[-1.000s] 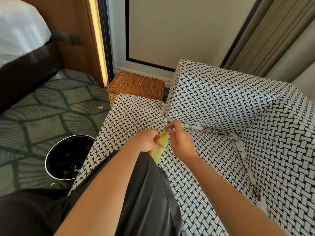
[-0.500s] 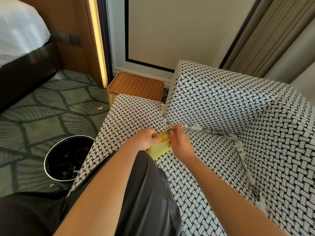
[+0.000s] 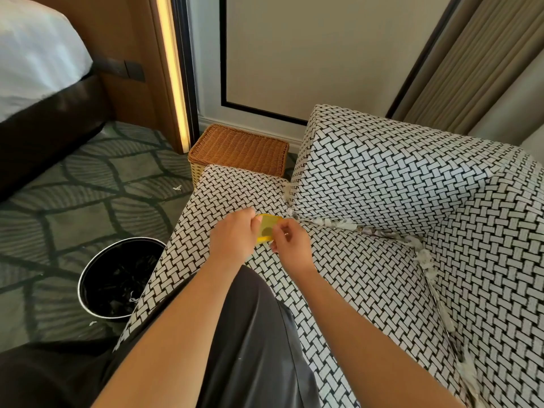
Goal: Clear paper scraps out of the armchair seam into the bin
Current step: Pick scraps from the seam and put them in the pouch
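Your left hand (image 3: 235, 240) and right hand (image 3: 290, 242) both pinch a flat yellow card (image 3: 266, 228) in curled fingers, just above the seat of the black-and-white woven-pattern armchair (image 3: 382, 187). White paper scraps (image 3: 338, 222) line the back and right seam. The round black bin (image 3: 117, 278) on the floor holds few, so I judge most work remains.

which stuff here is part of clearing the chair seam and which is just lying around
Job in hand: paper scraps in the seam; armchair; bin; yellow piece, held by the left hand and right hand.

Just lying about: wicker basket; bed; curtain.
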Motion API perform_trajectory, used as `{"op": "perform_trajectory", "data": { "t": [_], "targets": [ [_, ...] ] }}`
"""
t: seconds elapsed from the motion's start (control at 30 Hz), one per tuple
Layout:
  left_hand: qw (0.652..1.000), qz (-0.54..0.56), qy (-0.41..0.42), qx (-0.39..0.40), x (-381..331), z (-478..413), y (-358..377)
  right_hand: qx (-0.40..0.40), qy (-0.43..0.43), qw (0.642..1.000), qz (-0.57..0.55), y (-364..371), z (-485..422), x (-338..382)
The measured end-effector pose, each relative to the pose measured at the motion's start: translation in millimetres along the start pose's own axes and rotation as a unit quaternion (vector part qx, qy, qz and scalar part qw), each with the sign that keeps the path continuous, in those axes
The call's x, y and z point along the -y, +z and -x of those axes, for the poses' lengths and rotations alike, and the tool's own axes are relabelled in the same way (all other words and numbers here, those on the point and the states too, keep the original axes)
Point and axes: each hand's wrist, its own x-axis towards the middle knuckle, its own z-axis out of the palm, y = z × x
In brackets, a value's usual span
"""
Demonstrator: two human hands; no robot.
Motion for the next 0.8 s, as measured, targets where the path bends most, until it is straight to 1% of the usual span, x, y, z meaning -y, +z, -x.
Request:
{"op": "perform_trajectory", "data": {
  "t": [0.17, 0.23, 0.27, 0.3, 0.4, 0.43, 0.5, 0.57, 0.63, 0.7, 0.8],
  "targets": [
    [1.0, -0.009, 0.004, 0.026, -0.4, -5.2, 8.0, -0.138, 0.029, 0.983, -0.117, -1.2, -7.2, -10.4],
    [1.0, 0.006, -0.006, 0.021, 3.2, -7.3, 11.9, -0.201, 0.061, 0.969, -0.13, -6.7, -18.1, -19.3],
    [1.0, 0.016, -0.01, 0.011, 5.4, -8.9, 14.2, -0.215, 0.076, 0.968, -0.109, -10.5, -26.4, -25.9],
    [1.0, 0.024, -0.012, -0.001, 7.5, -10.4, 16.3, -0.207, 0.088, 0.972, -0.065, -13.7, -34.8, -33.5],
    [0.999, 0.032, -0.023, -0.027, 12.1, -16.9, 21.5, -0.134, 0.109, 0.982, 0.079, -16.0, -57.6, -56.3],
    [0.998, 0.034, -0.029, -0.033, 12.8, -18.3, 23.3, -0.128, 0.109, 0.978, 0.122, -14.5, -62.7, -62.3],
    [0.998, 0.039, -0.033, -0.043, 13.7, -19.5, 26.1, -0.141, 0.09, 0.964, 0.207, -8.6, -69.5, -70.4],
    [0.997, 0.055, -0.044, -0.044, 15.1, -20.3, 27.5, -0.156, 0.077, 0.952, 0.252, -2.3, -75.2, -73.6],
    [0.995, 0.067, -0.061, -0.039, 17.1, -21.8, 28.5, -0.16, 0.102, 0.94, 0.284, 1.2, -83.6, -71.3],
    [0.996, 0.054, -0.062, -0.033, 18.6, -22.5, 28.8, -0.147, 0.128, 0.926, 0.323, 2.1, -94.0, -69.2],
    [0.997, 0.047, -0.063, -0.022, 19.8, -21.5, 30.5, -0.143, 0.151, 0.915, 0.346, 1.5, -105.6, -70.6]
  ]
}}
